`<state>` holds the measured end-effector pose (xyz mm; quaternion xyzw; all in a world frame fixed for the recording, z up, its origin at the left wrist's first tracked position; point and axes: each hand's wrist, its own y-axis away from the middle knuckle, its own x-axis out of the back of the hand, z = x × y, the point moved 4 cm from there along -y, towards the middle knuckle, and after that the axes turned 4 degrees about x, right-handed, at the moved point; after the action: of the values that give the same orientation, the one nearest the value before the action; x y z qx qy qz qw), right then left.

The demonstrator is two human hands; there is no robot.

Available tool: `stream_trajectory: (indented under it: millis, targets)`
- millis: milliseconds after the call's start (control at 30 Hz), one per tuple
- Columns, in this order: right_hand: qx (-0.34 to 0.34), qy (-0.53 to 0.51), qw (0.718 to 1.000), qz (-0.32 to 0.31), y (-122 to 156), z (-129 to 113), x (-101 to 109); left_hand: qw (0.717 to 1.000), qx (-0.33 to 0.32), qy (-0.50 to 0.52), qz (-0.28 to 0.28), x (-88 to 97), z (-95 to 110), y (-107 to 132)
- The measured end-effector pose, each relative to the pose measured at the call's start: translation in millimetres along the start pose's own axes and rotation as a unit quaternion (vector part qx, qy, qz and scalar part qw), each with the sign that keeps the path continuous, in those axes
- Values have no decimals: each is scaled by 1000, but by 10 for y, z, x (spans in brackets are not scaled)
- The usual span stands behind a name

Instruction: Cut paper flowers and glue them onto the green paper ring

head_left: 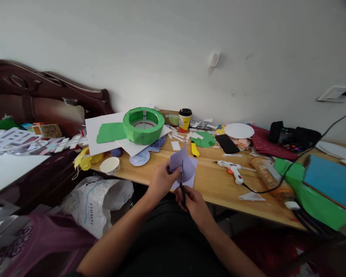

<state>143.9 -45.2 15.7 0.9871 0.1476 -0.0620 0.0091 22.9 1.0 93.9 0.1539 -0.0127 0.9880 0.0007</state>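
Note:
My left hand (165, 177) pinches the left part of a purple sheet of paper (177, 159) and holds it up over the table's front edge. In my right hand (191, 200) are scissors (182, 188) with black handles, fingers wrapped around them. The scissor blades point away from me and sit in the paper, with a part of the sheet on each side. Below lies more purple paper (192, 181) on the table. Just beyond the paper is a yellow cutter knife (194, 149).
A green ring-shaped piece (144, 134) rests on white boards at the back left. A paper cup (185, 122) with black lid stands behind. To the right lie a phone (227, 144), a corded glue gun (230, 169) and an orange bottle (269, 177). A white bowl (110, 165) stands near the left edge.

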Motion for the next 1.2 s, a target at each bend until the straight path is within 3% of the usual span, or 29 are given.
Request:
stream_trajectory:
  millis: [133, 267, 500, 700, 933, 1200]
  targets:
    - [30, 106, 994, 5, 1, -163, 132, 999, 17, 9, -32, 52, -27, -30]
    - [22, 160, 987, 7, 22, -273, 132, 999, 12, 27, -38, 101, -34, -59]
    - [8, 129, 992, 9, -1, -201, 81, 1000, 0, 11, -22, 115, -35, -52]
    - [55, 128, 990, 4, 5, -269, 70, 1000, 8, 5, -11, 90, -26, -14]
    - [37, 128, 991, 2, 33, -255, 89, 994, -9, 98, 39, 8, -50, 78]
    - [69, 172, 983, 2, 13, -270, 91, 996, 8, 90, 13, 30, -28, 101]
